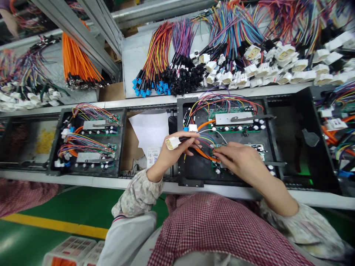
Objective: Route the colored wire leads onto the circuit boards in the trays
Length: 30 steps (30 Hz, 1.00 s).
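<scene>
My left hand [180,147] is closed around a wire harness, whose white connector [172,143] sticks out to the left over the wrist. Coloured wires run from it to the right, toward my right hand [238,157]. The right fingertips pinch wire ends at the left edge of the lower green circuit board [217,170], and the hand covers much of that board. Both hands are over a black tray [194,170]. An upper circuit board [230,128] with a metal plate, coloured wires and an orange cable lies in the same tray.
Wire bundles with white connectors [266,70], blue-ended wires [152,83] and orange cables [79,59] lie on the shelf behind. To the left, another black tray [121,144] holds two wired boards. White paper [151,125] lies between the trays. White baskets [69,247] stand on the floor.
</scene>
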Each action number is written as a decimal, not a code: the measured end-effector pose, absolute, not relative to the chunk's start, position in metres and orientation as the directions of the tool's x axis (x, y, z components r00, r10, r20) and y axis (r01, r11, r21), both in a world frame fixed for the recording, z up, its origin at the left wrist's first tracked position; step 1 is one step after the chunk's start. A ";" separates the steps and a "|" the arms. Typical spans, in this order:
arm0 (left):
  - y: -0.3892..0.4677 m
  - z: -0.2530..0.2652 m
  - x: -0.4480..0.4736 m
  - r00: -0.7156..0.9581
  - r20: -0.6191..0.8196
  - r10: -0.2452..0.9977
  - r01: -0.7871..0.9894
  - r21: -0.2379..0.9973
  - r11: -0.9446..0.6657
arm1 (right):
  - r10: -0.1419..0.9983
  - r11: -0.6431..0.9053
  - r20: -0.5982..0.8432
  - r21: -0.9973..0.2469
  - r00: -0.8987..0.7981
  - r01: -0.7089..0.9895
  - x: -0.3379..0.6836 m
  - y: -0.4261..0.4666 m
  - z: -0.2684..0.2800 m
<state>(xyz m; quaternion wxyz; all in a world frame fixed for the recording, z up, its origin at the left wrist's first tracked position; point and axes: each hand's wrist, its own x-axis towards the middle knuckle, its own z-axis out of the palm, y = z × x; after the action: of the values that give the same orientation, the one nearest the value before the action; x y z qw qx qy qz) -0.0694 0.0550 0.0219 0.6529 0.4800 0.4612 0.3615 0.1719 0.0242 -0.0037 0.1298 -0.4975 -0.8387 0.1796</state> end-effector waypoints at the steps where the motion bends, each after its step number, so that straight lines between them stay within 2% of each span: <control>1: 0.055 0.022 -0.069 0.315 -0.255 0.914 -0.031 0.960 0.278 | 0.882 0.442 0.041 -0.419 -0.470 0.793 0.171 0.024 -0.004; 7: 0.055 0.021 -0.069 0.313 -0.258 0.914 -0.042 0.958 0.285 | 0.914 0.394 0.051 -0.358 -0.403 0.847 0.165 0.021 0.000; 11: 0.054 0.020 -0.068 0.312 -0.251 0.916 -0.095 0.951 0.293 | 0.930 0.367 0.170 -0.400 -0.326 0.840 0.165 0.013 0.019; 13: 0.054 0.019 -0.068 0.318 -0.252 0.914 -0.109 0.948 0.300 | 0.913 0.407 0.195 -0.412 -0.357 0.815 0.165 0.010 0.027; 16: 0.053 0.019 -0.067 0.318 -0.237 0.918 -0.105 0.953 0.283 | 0.888 0.457 0.156 -0.402 -0.432 0.793 0.165 0.011 0.028; 19: 0.053 0.020 -0.067 0.321 -0.214 0.923 -0.118 0.957 0.263 | 0.925 0.379 0.214 -0.445 -0.315 0.811 0.171 0.019 0.024; 22: 0.052 0.021 -0.067 0.343 -0.257 0.904 -0.131 0.939 0.317 | 0.929 0.359 0.255 -0.429 -0.269 0.829 0.178 0.028 0.021; 26: 0.051 0.022 -0.066 0.337 -0.289 0.896 -0.133 0.928 0.349 | 0.945 0.314 0.247 -0.499 -0.215 0.808 0.178 0.030 0.015; 30: 0.052 0.022 -0.066 0.321 -0.311 0.894 -0.118 0.924 0.364 | 0.948 0.315 0.144 -0.533 -0.283 0.785 0.174 0.027 0.003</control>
<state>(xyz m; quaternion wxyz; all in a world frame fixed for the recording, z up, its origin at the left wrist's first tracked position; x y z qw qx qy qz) -0.0656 0.0519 0.0222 0.6906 0.4287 0.4527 0.3665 0.1739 0.0275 0.0027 0.2228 -0.5558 -0.7797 0.1832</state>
